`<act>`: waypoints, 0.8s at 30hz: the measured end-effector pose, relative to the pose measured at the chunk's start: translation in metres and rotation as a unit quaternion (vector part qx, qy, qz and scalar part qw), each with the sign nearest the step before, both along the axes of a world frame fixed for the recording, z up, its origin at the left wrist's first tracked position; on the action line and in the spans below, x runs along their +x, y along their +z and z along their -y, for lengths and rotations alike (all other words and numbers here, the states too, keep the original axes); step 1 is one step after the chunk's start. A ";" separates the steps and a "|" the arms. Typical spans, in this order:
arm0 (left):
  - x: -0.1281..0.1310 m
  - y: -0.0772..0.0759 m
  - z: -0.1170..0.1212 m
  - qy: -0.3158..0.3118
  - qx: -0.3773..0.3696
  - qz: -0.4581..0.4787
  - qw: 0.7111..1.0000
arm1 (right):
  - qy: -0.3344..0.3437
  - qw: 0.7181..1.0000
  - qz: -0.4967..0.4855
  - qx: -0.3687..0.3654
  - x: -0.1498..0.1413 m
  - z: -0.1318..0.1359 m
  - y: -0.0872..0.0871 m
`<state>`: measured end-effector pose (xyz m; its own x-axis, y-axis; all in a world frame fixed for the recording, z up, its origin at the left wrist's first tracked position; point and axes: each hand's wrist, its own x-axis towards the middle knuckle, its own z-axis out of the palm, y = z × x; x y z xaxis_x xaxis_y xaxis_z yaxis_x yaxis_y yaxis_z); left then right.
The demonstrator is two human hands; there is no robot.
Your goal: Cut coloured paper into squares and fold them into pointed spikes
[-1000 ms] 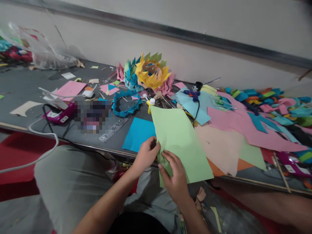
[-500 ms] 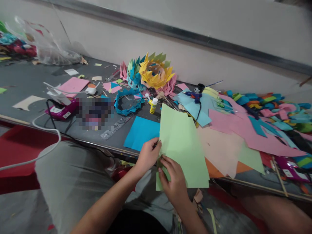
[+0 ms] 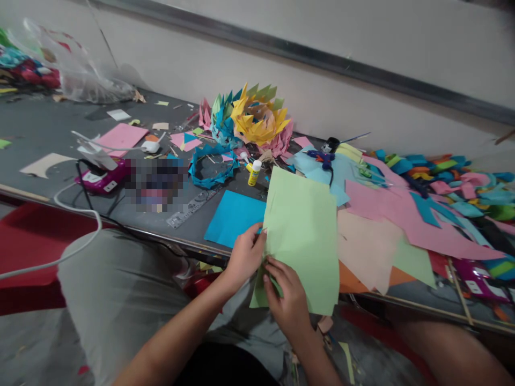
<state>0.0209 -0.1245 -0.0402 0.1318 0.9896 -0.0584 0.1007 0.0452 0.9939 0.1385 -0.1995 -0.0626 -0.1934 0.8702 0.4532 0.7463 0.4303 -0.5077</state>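
Note:
A light green sheet of paper [image 3: 303,230], with a second green layer showing along its edges, stands tilted over the table's front edge. My left hand [image 3: 246,254] pinches its left edge. Just below, my right hand [image 3: 287,295] grips the lower part of the same edge, its fingers bent against the paper. Under the left side of the green paper lies a blue sheet [image 3: 233,217]. Behind it stand a yellow glue stick [image 3: 254,173] with a white cap and a blue zigzag paper ring [image 3: 213,181].
Folded paper crowns [image 3: 259,120] sit against the wall. A glue gun [image 3: 323,157] rests on coloured sheets to the right, near a heap of paper strips [image 3: 454,179]. A purple power strip [image 3: 102,179], a white cable [image 3: 76,262] and a clear ruler [image 3: 189,206] are at the left.
The green paper has shifted and turned slightly, its right edge moving left and its top edges lining up more closely. Both hands keep hold of its left edge.

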 end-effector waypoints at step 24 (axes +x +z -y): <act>-0.013 0.000 -0.009 -0.027 -0.019 0.006 0.999 | -0.022 0.994 -0.058 -0.090 0.024 -0.057 0.027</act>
